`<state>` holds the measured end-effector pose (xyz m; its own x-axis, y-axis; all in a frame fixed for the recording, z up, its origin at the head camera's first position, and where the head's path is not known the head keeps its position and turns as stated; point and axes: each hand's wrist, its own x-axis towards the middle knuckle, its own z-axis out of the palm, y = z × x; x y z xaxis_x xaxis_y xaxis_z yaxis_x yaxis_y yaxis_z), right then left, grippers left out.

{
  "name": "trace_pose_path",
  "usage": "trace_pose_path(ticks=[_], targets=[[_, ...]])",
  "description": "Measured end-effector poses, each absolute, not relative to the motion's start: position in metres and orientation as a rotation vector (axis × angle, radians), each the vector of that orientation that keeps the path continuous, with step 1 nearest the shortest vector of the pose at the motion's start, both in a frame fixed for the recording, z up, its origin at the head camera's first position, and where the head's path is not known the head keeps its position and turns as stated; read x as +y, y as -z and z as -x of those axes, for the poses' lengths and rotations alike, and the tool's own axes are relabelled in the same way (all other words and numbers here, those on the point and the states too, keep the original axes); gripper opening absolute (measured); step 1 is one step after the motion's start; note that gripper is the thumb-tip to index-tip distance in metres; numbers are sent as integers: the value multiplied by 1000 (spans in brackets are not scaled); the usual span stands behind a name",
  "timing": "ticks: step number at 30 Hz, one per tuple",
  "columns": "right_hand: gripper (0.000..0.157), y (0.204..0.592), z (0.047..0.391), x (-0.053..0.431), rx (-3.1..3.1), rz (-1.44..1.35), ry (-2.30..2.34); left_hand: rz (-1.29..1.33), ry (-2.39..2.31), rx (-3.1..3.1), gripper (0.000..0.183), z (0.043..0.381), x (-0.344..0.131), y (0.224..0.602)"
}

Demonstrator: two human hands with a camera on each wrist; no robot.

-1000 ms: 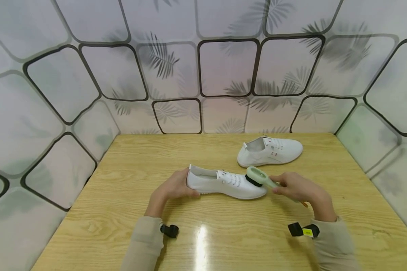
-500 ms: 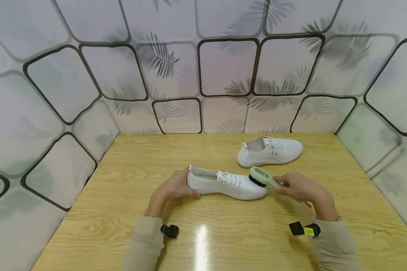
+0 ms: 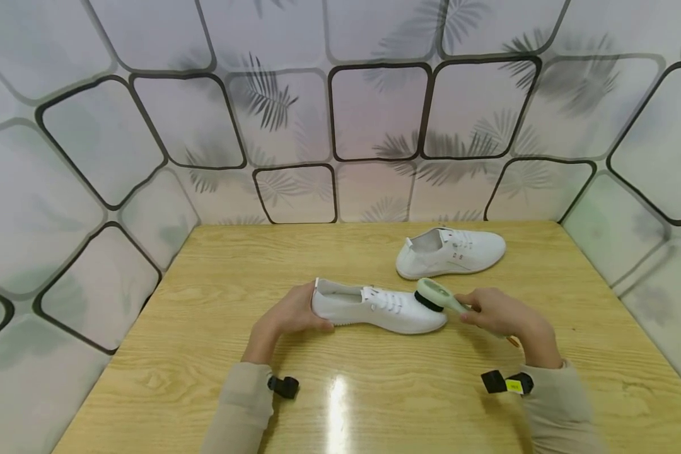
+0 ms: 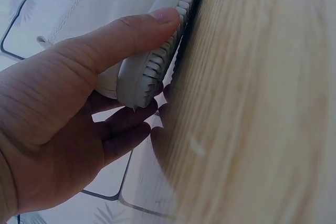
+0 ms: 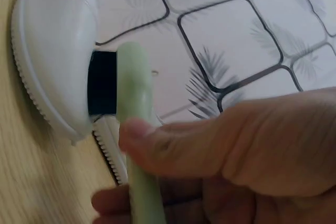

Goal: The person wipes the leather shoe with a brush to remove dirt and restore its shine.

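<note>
A white lace-up shoe (image 3: 386, 310) lies lengthwise on the table, toe to the right. My left hand (image 3: 296, 310) grips it round the heel. In the left wrist view the thumb (image 4: 137, 32) presses along the side just above the ridged sole (image 4: 160, 59), and the other fingers curl behind the heel. My right hand (image 3: 502, 315) holds a pale green shoe brush (image 3: 438, 294) by its handle. The brush's black bristles (image 5: 103, 82) touch the upper of the shoe near the toe, as the right wrist view shows.
A second white shoe (image 3: 454, 253) stands farther back on the wooden table (image 3: 232, 252), just behind the brush, toe also to the right. Patterned panels (image 3: 374, 113) rise along the table's back and both sides.
The brush has shifted slightly right along the toe, then a touch back left, staying on the shoe. The left hand and both shoes keep their places.
</note>
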<state>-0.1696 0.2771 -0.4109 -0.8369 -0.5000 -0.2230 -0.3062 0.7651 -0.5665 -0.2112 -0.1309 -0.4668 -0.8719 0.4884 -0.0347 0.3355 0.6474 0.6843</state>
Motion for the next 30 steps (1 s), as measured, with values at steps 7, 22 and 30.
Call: trace_pose_path(ticks=[7, 22, 30], targets=[[46, 403, 162, 280, 2511, 593, 814, -729, -1075, 2587, 80, 215, -132, 469], [45, 405, 164, 267, 2642, 622, 653, -739, -1060, 2505, 66, 213, -145, 470], [50, 404, 166, 258, 2694, 628, 569, -706, -1113, 2532, 60, 212, -144, 470]])
